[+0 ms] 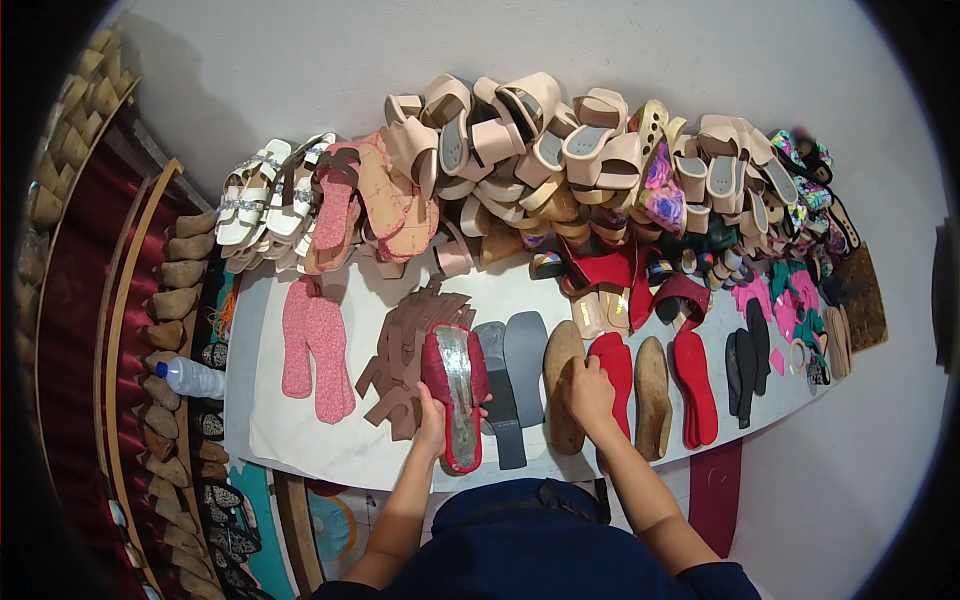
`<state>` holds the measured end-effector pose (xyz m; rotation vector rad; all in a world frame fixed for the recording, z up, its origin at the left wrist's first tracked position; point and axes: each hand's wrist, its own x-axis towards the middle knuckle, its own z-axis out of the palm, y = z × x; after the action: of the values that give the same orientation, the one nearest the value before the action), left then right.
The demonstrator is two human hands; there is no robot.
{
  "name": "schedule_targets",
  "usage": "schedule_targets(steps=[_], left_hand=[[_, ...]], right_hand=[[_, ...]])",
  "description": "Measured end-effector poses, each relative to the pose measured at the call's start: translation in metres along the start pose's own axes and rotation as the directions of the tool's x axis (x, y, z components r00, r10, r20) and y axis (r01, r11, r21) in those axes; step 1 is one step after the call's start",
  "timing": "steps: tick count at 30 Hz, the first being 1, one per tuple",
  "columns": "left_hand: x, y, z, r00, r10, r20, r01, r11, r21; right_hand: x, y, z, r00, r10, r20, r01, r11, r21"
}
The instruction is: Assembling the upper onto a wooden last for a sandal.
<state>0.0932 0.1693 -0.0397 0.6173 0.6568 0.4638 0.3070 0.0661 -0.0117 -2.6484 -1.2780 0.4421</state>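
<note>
My left hand (431,425) is closed around a red sandal on a shoe last (459,400), its underside turned up with a shiny strip along the middle. My right hand (588,392) has its fingers curled together over the right edge of a wooden shoe last (563,345); whether anything is pinched in them is hidden. Red insoles (616,358) lie partly under that hand. Another wooden last (653,400) lies to its right. Between my hands are grey soles (524,360) and black ones (503,420). Brown strap pieces (405,350) are heaped beyond the left hand.
Finished beige heeled sandals (600,140) are piled along the wall at the back. Pink insoles (318,350) lie on the white table (275,430) at left, more red insoles (694,390) at right. Beyond the left edge stand a water bottle (190,378) and racks of wooden lasts (180,275).
</note>
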Motion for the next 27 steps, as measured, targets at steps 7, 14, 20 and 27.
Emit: schedule_targets(steps=[7, 14, 20, 27], left_hand=[[-0.002, 0.007, -0.005, 0.999, 0.043, -0.007, -0.043, 0.993, -0.108], [-0.001, 0.014, -0.013, 0.996, 0.069, -0.048, -0.074, 0.989, -0.128], [0.003, 0.018, -0.012, 0.999, 0.037, -0.024, -0.038, 0.999, -0.017], [0.006, 0.017, -0.017, 1.000, 0.023, 0.020, -0.023, 1.000, 0.000]], right_hand=[[-0.014, -0.005, 0.016, 0.994, 0.046, -0.094, -0.038, 0.995, 0.087], [0.008, -0.033, 0.013, 0.893, -0.442, -0.086, 0.433, 0.895, -0.104], [0.033, -0.064, 0.047, 0.831, -0.545, 0.115, 0.545, 0.838, 0.027], [0.057, -0.061, 0.030, 0.770, -0.598, 0.222, 0.593, 0.799, 0.098]])
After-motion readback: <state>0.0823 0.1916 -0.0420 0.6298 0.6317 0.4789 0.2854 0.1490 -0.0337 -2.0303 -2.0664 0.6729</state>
